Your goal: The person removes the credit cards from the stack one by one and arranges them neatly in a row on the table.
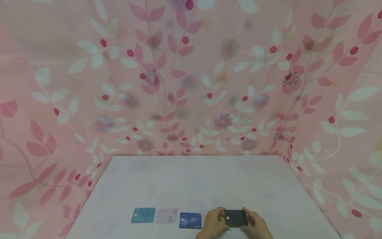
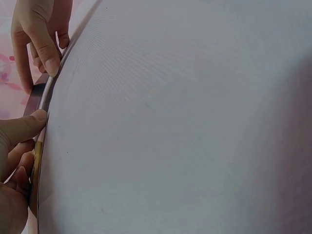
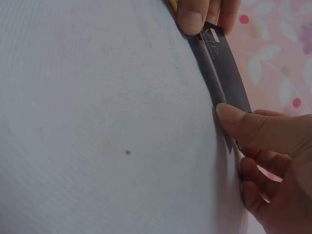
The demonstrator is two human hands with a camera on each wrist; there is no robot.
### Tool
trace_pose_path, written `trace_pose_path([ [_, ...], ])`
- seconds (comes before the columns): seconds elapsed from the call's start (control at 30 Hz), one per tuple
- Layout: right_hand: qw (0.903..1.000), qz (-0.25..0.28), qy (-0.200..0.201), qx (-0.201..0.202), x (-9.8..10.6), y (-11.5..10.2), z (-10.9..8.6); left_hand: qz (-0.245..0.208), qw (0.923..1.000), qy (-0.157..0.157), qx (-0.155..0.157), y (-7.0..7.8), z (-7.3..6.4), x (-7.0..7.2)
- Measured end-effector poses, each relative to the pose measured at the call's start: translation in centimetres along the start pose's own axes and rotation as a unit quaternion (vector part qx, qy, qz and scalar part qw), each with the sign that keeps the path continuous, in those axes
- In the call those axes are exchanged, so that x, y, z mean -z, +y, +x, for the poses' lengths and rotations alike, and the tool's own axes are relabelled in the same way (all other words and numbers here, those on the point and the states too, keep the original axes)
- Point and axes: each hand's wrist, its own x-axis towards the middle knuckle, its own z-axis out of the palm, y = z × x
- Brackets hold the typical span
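In the head view, a black card (image 1: 237, 219) with a pale chip and faint lettering lies between both hands, low on the white table. My left hand (image 1: 212, 223) pinches its left end, thumb at the near corner and index finger at the far one. Its right end is held the same way by my right hand (image 1: 256, 225). The right wrist view shows VIP lettering on the black card (image 3: 225, 66), with the right thumb at its near edge. A gold card (image 2: 36, 165) is mostly hidden by the left hand.
Left of the hands, a dark blue VIP card (image 1: 190, 220), a pale pink flowered card (image 1: 167, 215) and a teal VIP card (image 1: 143, 215) lie in a row. The white table (image 1: 194, 186) ends at a pink leaf-patterned curtain (image 1: 191, 99) behind and at both sides.
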Motion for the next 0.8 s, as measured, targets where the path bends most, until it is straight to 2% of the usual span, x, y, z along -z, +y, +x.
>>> trace_pose_path([
  [0.17,0.9998,-0.005,-0.013,-0.014,0.0,0.1,0.2,-0.009,0.9999,-0.010,0.011,0.2,0.1,0.1],
  [0.33,0.9998,-0.010,-0.009,-0.011,0.0,0.4,0.4,-0.007,0.9994,-0.022,0.026,0.3,0.3,0.1],
  [0.6,0.9994,-0.010,-0.023,-0.022,0.2,1.0,0.7,0.042,0.9989,-0.021,0.010,0.2,0.2,-0.2],
  [0.8,0.9986,-0.014,-0.036,-0.037,0.2,1.0,0.8,0.050,0.9986,-0.014,0.003,0.4,0.1,-0.3],
])
